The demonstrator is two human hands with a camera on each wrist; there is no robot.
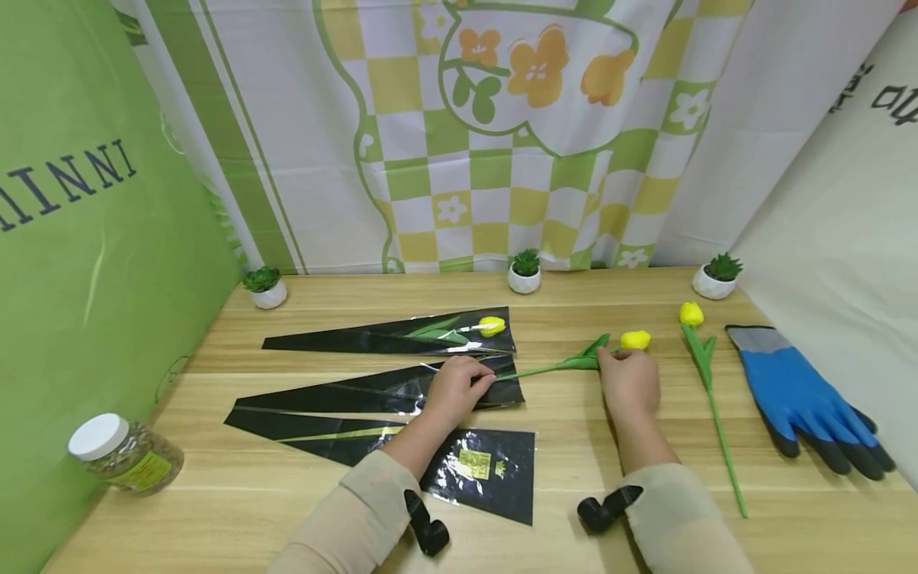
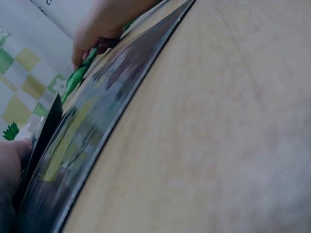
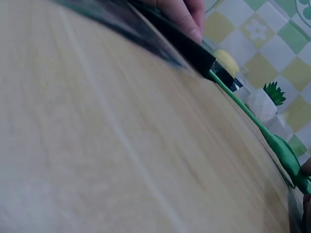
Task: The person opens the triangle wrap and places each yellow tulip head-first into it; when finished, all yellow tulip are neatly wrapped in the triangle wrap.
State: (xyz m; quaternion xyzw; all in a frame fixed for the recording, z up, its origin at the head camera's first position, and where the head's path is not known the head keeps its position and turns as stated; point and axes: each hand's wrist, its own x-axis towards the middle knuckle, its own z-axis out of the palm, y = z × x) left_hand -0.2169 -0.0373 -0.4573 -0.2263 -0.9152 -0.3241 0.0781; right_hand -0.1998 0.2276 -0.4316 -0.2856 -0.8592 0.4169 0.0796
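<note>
Nearest to the head camera are two beige sleeves with black wrist mounts, and between them a dark plastic sleeve with a gold label lies flat on the wooden table. Just beyond it lies a long black cone wrapper, and the left hand rests at its wide end with the fingers curled on the edge of the plastic; in the left wrist view the thumb presses at the lifted film. A yellow tulip lies on the table with its green stem pointing into the open mouth of this wrapper. The right hand grips the stem just below the flower, near the leaf, with fingers closed around it. A second black wrapper, already with a yellow tulip inside, lies farther back. Another yellow tulip lies loose to the right, and beside it a blue work glove. A jar with white lid lies on its side at the left edge. Three small potted succulents stand along the back of the table.
</note>
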